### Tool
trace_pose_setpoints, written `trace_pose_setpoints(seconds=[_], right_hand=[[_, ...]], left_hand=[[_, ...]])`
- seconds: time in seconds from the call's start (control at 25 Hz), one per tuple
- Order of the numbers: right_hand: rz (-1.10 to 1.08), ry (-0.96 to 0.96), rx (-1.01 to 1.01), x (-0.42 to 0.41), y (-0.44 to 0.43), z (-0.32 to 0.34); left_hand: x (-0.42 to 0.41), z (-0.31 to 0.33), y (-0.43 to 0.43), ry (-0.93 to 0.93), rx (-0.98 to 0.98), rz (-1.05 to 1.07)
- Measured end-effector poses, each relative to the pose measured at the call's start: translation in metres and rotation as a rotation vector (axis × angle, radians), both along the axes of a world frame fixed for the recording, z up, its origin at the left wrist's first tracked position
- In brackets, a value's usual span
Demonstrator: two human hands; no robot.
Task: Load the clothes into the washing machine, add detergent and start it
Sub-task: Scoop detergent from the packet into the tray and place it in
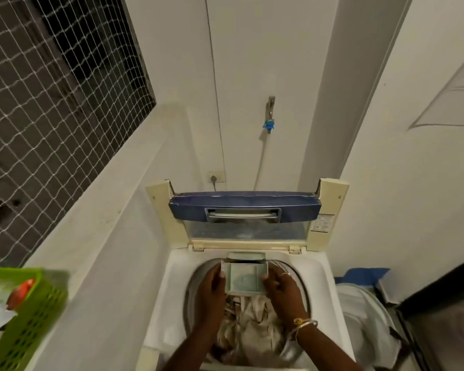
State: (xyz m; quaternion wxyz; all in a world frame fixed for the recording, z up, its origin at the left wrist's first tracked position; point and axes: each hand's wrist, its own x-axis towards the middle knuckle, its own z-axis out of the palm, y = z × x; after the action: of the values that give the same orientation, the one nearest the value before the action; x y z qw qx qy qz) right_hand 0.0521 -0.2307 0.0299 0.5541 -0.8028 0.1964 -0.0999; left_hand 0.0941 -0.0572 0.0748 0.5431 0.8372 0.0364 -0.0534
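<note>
L of washer (169,277): grn basket (38,317); drawer (245,279) gripped

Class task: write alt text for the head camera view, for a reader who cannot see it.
A person's left hand and right hand grip a detergent drawer above the clothes in an open top-loading washing machine. Its blue lid stands raised at the back, and a green basket sits at the left.

Clothes (252,328) in washing machine (172,285); basket (40,319) to its left, perhaps on ledge (91,226).
</note>
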Motion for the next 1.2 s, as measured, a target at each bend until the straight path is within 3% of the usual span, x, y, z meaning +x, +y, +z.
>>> trace_pose_setpoints(seconds=[0.32, 0.6, 0.92, 1.2], right_hand=[[-0.018, 0.056, -0.029, 0.016, -0.001, -0.026], [-0.114, 0.146, -0.037, 0.055, 0.0, -0.081], [-0.154, 0.262, -0.054, 0.08, -0.006, -0.118], [-0.116, 0.203, -0.172, 0.093, -0.009, -0.117]], left_hand=[[0.027, -0.071, -0.007, 0.107, -0.023, -0.035], [0.07, -0.149, -0.015, 0.185, 0.069, -0.043], [0.095, -0.159, -0.025, 0.197, 0.097, -0.08], [0.102, -0.166, -0.028, 0.178, 0.075, -0.057]])
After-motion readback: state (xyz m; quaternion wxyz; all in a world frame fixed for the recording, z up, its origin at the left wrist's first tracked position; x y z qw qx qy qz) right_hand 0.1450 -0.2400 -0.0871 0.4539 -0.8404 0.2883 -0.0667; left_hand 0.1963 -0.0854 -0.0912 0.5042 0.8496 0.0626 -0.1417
